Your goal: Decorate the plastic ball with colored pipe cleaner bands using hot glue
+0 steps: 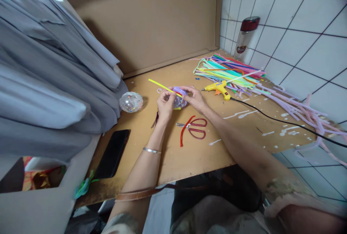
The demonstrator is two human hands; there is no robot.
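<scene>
Purple strands (179,90) wrap the clear ball (178,102) at the frame's centre, with red near the top and yellow along the base — much of both sides is covered, and its inside is hard to make out. The left hand (165,103), nearly closed, pinches the yellow strip (159,85); the right hand (195,99), half curled, grasps the ball's right side.
</scene>
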